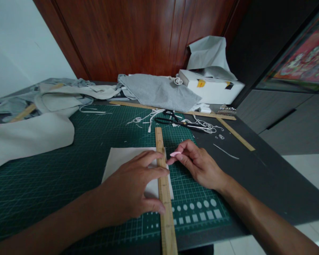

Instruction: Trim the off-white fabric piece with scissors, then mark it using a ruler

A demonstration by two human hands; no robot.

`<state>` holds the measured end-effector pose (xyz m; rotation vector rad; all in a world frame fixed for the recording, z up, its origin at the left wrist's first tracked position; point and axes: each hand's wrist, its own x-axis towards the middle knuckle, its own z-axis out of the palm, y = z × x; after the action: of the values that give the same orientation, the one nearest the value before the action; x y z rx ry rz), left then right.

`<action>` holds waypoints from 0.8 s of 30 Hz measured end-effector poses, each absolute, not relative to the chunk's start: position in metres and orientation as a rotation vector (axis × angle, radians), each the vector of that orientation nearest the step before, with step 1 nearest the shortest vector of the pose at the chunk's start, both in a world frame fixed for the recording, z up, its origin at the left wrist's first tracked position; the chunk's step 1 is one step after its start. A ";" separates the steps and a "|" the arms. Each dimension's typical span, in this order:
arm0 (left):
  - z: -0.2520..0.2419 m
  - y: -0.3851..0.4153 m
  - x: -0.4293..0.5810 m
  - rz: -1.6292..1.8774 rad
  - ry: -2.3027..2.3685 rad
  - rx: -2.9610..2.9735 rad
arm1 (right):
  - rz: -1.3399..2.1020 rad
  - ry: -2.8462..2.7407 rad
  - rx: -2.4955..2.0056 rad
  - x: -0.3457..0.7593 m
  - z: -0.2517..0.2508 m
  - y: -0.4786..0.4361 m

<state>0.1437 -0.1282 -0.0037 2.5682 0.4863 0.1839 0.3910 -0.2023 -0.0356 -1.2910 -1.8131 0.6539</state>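
A wooden ruler [164,191] lies lengthwise over the right part of a white cloth piece [117,157] on the green cutting mat [90,141]. My left hand [133,184] rests on the cloth with its fingers spread, the fingertips on the ruler; nothing is gripped in it. Just right of the ruler, my right hand [199,164] pinches a small pink piece [175,154] between thumb and fingers, close to the cloth's right edge. The ruler's near end reaches past the mat's front edge.
Black scissors [180,123] lie among white thread scraps [207,126] behind the hands. Farther back are a long wooden stick [146,106], grey cloth [159,90] and a white box [212,86]. White fabric [42,136] covers the left side. Another stick [236,134] lies right.
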 end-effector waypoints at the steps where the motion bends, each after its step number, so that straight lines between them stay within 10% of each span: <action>1: -0.003 -0.128 0.144 0.176 0.493 2.564 | 0.655 -1.812 -1.292 0.391 -0.036 -0.202; 24: -0.006 -0.128 0.143 0.219 0.509 2.525 | 0.656 -1.806 -1.307 0.393 -0.037 -0.202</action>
<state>0.1427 -0.1283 -0.0056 2.5246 0.5093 0.2190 0.3929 -0.2016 -0.0369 -1.3068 -1.8056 0.6561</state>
